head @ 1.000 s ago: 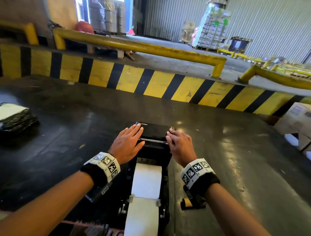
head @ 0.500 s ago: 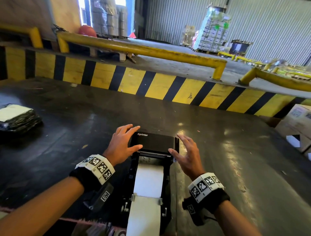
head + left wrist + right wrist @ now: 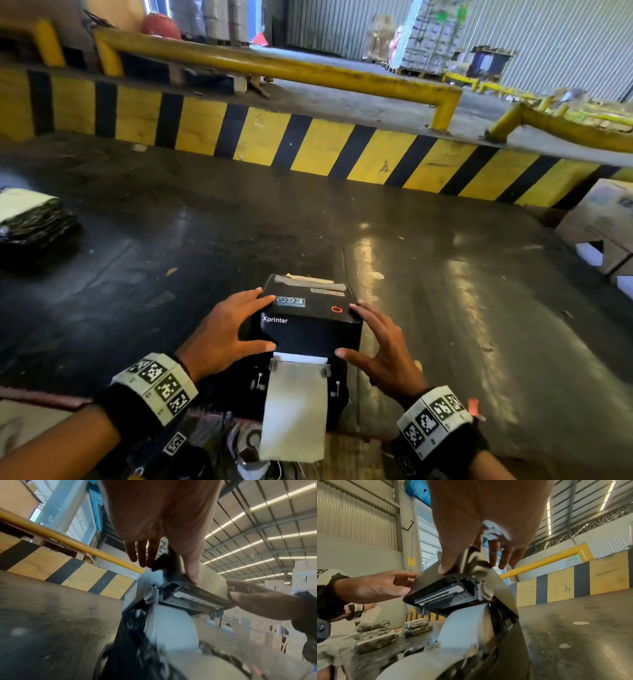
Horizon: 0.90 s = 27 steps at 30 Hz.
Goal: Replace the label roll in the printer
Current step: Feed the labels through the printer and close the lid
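Observation:
The black Xprinter label printer (image 3: 308,325) sits on the dark table near me. Its lid is swung down over the bay, with a gap left at the front. White label paper (image 3: 296,404) runs out of that gap toward me. My left hand (image 3: 239,325) lies on the lid's left side, fingers straight, thumb at its front edge. On the right side my right hand (image 3: 370,339) presses likewise, fingers spread. The left wrist view shows the white roll (image 3: 171,628) under the raised lid edge (image 3: 193,599). The right wrist view shows the roll (image 3: 465,626) below the print head (image 3: 440,595).
A black wrapped bundle (image 3: 30,219) lies at the far left, with more bundles (image 3: 375,632) in the right wrist view. A cardboard box (image 3: 603,226) stands at the right. A yellow-black striped curb (image 3: 308,144) borders the far side. Cables (image 3: 246,442) hang at the near edge.
The lid has swung down toward me from fully open, now covering most of the roll. Both hands followed it, moving from its upright face to its sides.

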Tool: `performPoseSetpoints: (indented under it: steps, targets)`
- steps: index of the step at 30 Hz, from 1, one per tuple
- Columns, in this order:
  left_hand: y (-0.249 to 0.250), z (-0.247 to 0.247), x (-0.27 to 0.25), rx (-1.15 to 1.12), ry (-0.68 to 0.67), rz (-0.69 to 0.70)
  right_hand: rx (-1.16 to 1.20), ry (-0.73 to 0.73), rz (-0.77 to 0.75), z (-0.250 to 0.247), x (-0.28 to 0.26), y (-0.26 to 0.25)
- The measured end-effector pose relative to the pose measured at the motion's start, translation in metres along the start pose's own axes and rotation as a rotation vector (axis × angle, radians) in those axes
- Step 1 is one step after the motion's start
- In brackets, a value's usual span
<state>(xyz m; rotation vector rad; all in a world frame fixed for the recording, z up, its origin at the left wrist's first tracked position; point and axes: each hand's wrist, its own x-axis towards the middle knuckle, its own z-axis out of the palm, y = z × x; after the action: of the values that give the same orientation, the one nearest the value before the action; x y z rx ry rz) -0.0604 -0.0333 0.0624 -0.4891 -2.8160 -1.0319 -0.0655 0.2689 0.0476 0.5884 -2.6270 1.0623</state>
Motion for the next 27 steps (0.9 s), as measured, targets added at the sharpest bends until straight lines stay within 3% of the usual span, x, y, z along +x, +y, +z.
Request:
performPoseSetpoints:
  steps: [8, 18, 23, 27]
  targets:
    - [-0.011, 0.028, -0.036, 0.239, 0.102, 0.192, -0.135, -0.013, -0.051, 0.024, -0.041, 0.006]
    - [-0.017, 0.045, -0.058, 0.394, 0.050, 0.207, -0.298, -0.001, -0.039, 0.044, -0.067, 0.008]
    - [-0.024, 0.052, -0.064, 0.557, -0.071, 0.226, -0.515, -0.109, -0.161, 0.043, -0.072, 0.012]
    - [-0.033, 0.058, -0.062, 0.676, -0.103, 0.220, -0.614, -0.108, -0.197, 0.044, -0.072, 0.023]
